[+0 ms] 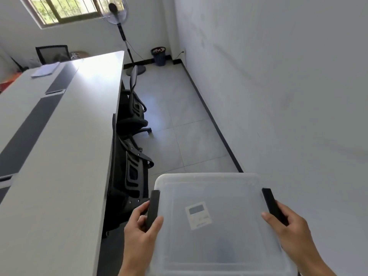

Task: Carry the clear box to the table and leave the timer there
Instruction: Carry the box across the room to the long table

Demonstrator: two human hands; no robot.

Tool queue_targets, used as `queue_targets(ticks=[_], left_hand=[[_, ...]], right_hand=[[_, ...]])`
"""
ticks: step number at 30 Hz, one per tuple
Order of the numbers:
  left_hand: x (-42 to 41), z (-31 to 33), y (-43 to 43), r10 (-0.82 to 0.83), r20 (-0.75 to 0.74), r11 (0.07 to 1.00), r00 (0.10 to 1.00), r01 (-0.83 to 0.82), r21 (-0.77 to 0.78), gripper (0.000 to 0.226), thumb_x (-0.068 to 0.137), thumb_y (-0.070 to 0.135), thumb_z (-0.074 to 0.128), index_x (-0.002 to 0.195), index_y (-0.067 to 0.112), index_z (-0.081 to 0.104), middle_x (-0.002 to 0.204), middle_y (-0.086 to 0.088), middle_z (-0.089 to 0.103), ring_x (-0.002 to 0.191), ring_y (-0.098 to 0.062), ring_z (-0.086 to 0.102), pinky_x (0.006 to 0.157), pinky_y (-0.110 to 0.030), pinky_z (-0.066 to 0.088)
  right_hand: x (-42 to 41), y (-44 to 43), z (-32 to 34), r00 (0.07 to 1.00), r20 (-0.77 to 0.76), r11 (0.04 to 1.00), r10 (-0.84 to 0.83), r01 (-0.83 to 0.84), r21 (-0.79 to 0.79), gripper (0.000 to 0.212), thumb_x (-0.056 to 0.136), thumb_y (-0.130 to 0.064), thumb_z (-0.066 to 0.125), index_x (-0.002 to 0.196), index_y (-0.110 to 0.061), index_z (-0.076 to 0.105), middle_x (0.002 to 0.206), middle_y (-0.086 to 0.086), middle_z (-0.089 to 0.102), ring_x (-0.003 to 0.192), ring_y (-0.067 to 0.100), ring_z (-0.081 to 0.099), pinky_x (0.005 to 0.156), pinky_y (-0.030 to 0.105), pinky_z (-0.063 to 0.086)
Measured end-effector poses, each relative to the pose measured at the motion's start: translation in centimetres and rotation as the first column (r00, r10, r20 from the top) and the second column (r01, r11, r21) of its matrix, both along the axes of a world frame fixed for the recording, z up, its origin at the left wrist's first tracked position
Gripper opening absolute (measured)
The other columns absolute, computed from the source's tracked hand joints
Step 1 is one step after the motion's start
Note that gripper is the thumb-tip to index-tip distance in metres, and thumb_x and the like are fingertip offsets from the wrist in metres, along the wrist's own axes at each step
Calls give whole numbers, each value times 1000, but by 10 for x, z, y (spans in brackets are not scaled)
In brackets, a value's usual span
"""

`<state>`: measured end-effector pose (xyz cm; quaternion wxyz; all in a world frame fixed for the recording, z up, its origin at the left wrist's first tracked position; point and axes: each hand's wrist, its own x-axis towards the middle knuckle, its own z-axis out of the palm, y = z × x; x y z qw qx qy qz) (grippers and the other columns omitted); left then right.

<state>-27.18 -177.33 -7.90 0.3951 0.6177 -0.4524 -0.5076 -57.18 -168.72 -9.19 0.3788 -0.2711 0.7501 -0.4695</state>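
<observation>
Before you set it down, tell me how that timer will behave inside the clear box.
The timer looks small, flat and light, and seems to lie loose on the floor of the clear box, so it may slide if tilted. Flat-bodied, it probably won't roll. The left hand and right hand each grip a latch.

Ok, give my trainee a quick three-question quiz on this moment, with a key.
1. True or false: the clear box already rests on the table.
2. Where is the timer? A) on the table B) seen through the box lid C) on the floor
3. What does each hand grip?

Key:
1. False; it is held above the floor, beside the table.
2. B
3. The left hand and right hand each hold a black side latch.
</observation>
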Motion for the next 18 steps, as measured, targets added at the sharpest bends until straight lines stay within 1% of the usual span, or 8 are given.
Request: queue_targets(ticks=[2,3,5,8,10,13,16,18], left_hand=[[-22,11,-43,42,-2,999,999,-42,-22,47,77,-2,71,117,18,60,72,-5,74,66,-19,70,61,-26,53],[-31,15,-65,66,2,997,998,-66,-31,47,77,-3,71,118,17,60,71,-8,74,67,-21,70,62,-27,52],[-44,14,-103,98,23,995,995,-97,-37,47,77,-2,71,119,18,59,72,-12,73,67,-23,70,61,-28,53],[-59,19,-158,161,4,986,987,-160,-42,44,79,0,69,116,22,59,74,-8,73,63,-16,70,59,-27,54],[-69,18,-196,186,3,982,983,-185,-41,44,79,0,69,116,20,59,75,-4,73,61,-14,69,59,-26,55],[-81,5,-260,225,7,974,974,-225,-22,44,78,0,70,117,19,59,73,-1,74,63,-17,69,61,-28,55],[-91,-8,-337,226,7,974,974,-226,-14,44,78,0,71,116,18,60,73,0,74,61,-13,69,59,-25,55],[-97,-13,-393,205,7,979,979,-205,-19,44,78,0,71,116,18,60,70,-4,73,60,-14,68,59,-26,55]], right_hand=[[-22,-53,6,999,-7,999,49,-49,5,37,82,-11,71,117,-20,65,95,-9,70,89,7,63,69,23,44],[-32,-81,11,996,-17,996,83,-83,13,39,81,-12,71,119,-20,64,95,-8,70,88,8,63,70,25,45],[-54,-133,14,987,-17,988,157,-157,8,38,82,-14,71,117,-25,63,94,-7,71,88,12,66,74,30,49],[-74,-207,24,967,-38,967,253,-254,-9,34,83,-17,70,113,-30,62,92,-5,72,87,15,67,74,31,50],[-84,-254,24,959,-61,960,276,-278,-19,34,83,-18,69,115,-29,62,93,-4,71,87,15,66,71,28,48],[-96,-325,15,956,-39,956,290,-291,-25,34,84,-16,69,115,-26,62,95,-2,71,89,15,66,69,25,47],[-103,-400,3,965,-27,965,262,-262,-15,35,83,-14,69,116,-24,64,96,1,72,91,20,67,72,29,50],[-111,-452,-2,972,-19,972,235,-235,-12,36,83,-12,69,117,-22,64,95,3,72,89,21,68,71,29,50]])
